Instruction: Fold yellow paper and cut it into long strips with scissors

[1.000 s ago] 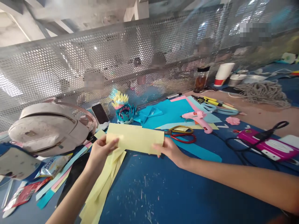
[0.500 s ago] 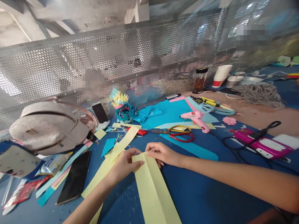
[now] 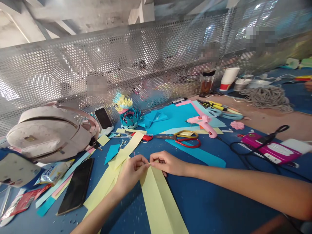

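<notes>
A long pale-yellow paper strip [image 3: 159,201], creased down its length, lies on the blue table mat [image 3: 214,201] and runs from the lower edge up to the two hands. The left hand [image 3: 131,172] and the right hand [image 3: 168,162] meet at the strip's far end, thumbs and forefingers pinching that edge, fingertips touching each other; how much of the edge is folded over is hard to tell under the fingers. Just left of the strip lies a loose heap of more yellow paper strips [image 3: 107,182], and beyond those a black phone [image 3: 76,187] lies flat. Behind the hands rest red-and-yellow-handled scissors [image 3: 182,139], a pink glue gun [image 3: 203,123] on sheets of turquoise paper [image 3: 177,115], and a small blue and yellow paper flower model [image 3: 128,113]. A beige rounded backpack [image 3: 48,133] sits at the far left.
</notes>
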